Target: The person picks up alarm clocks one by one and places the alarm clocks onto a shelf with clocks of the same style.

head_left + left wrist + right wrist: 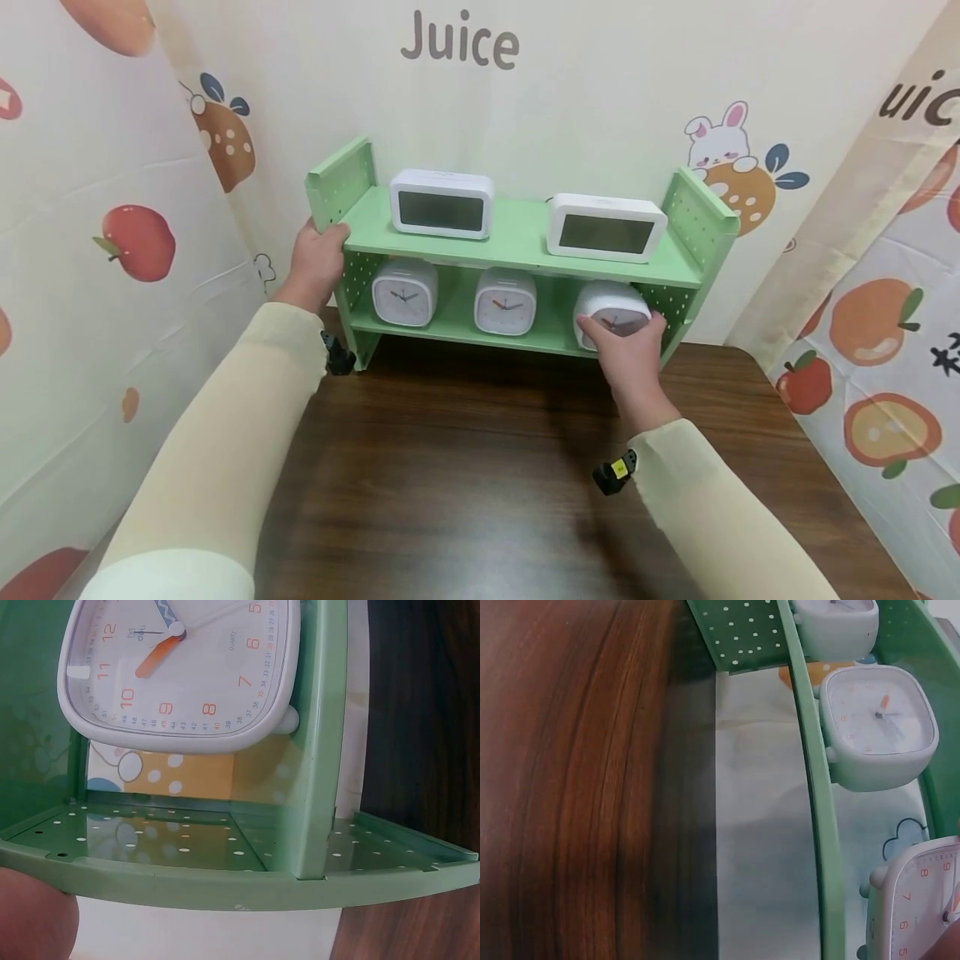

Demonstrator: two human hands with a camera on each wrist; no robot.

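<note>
My right hand (632,358) grips a white square alarm clock (592,300) by its two sides, thumb on the left and fingers on the right. That clock is at the right end of the lower shelf of a green metal rack (517,218), tilted a little. My left hand (315,262) holds the rack's left side panel near the upper shelf. On the lower shelf two more alarm clocks stand upright, one at the left (405,292) and one in the middle (506,302). In the left wrist view the left clock's face (180,667) shows close up.
Two white digital clocks, one left (441,205) and one right (606,228), stand on the upper shelf. The rack stands at the back of a dark wooden table (465,467). Fruit-printed cloth (600,92) hangs behind and at both sides.
</note>
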